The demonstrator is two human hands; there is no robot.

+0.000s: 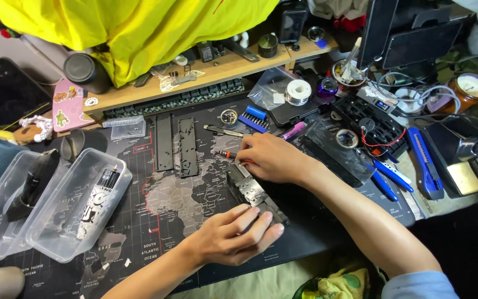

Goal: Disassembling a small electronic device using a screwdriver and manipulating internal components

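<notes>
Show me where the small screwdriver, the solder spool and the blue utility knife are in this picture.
small screwdriver (pixel 229 154): head view, on its orange and black shaft left of the right hand.
solder spool (pixel 297 92): head view, on the spool's white top face.
blue utility knife (pixel 427 163): head view, on the middle of its handle.

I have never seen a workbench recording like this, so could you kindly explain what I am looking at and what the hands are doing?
This is one picture from a camera worn on a person's head, looking down at their own two bare hands over a cluttered desk. The desk is covered by a dark mat printed with a world map. The left hand lies flat on one end of a long dark metal part, pressing it down. The right hand holds a small screwdriver with an orange band at the part's other end. Nearby lie two black strips, a blue rack of screwdriver bits, clear plastic tubs, blue pliers and a spool of solder.
</notes>
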